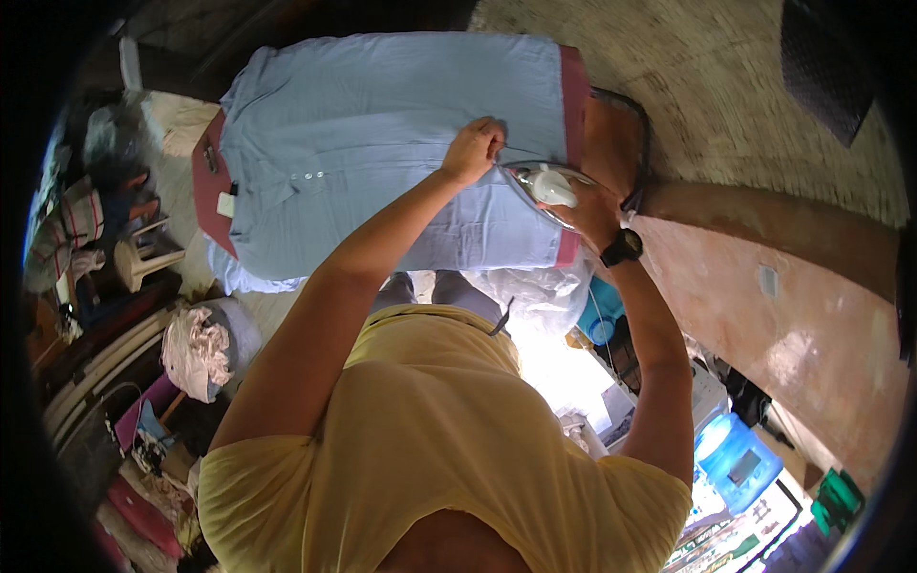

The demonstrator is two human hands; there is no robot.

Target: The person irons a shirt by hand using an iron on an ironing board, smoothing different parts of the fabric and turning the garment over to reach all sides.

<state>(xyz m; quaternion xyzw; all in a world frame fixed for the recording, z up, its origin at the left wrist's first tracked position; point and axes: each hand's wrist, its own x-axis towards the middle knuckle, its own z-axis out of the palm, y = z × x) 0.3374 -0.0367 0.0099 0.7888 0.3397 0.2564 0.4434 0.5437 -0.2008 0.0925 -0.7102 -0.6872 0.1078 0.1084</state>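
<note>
A light-blue buttoned shirt [382,105] lies spread over a dark-red ironing board [574,115]. My right hand [594,215], with a black watch on its wrist, grips a clothes iron [551,186] with a whitish handle and shiny metal body. The iron rests on the shirt near the board's right end, its tip pointing left. Just left of that tip, my left hand [475,150] is closed with curled fingers at a crease in the shirt, seeming to pinch the cloth. Small pale buttons show left of the middle.
Past the board's right end is a dark metal frame [640,143], beside a low brownish wall [764,277]. A small wooden stool [148,256] and a tub with pale cloth [196,353] stand on the left. At lower right sits a blue water jug [735,463].
</note>
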